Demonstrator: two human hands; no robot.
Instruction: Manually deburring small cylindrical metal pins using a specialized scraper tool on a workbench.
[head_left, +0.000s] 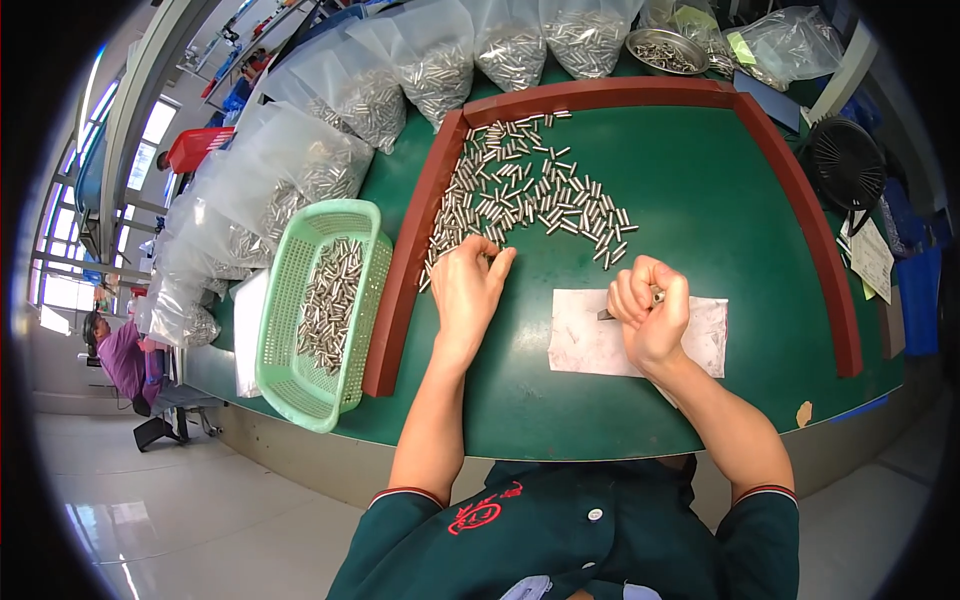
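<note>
Many short, shiny metal pins (500, 195) lie loose in a heap on the green tabletop (690, 180). At the heap's near left edge is my left hand (463, 295), its fingers curled in toward the thumb; whatever they may hold is hidden. My right hand (650, 310) is closed in a fist round a small tool with a flat metal tip (604, 314) sticking out to the left and a pale end showing at the top. Beneath that hand lies a stained white sheet of paper or cloth (575, 345).
A dark red wooden frame (600, 95) borders the work area on three sides. Left of it stands a green plastic basket (375, 260) with more pins. Clear bags of pins (435, 75), a metal bowl (668, 50) and a black fan (845, 165) stand around. Someone in purple (122, 360) sits far left.
</note>
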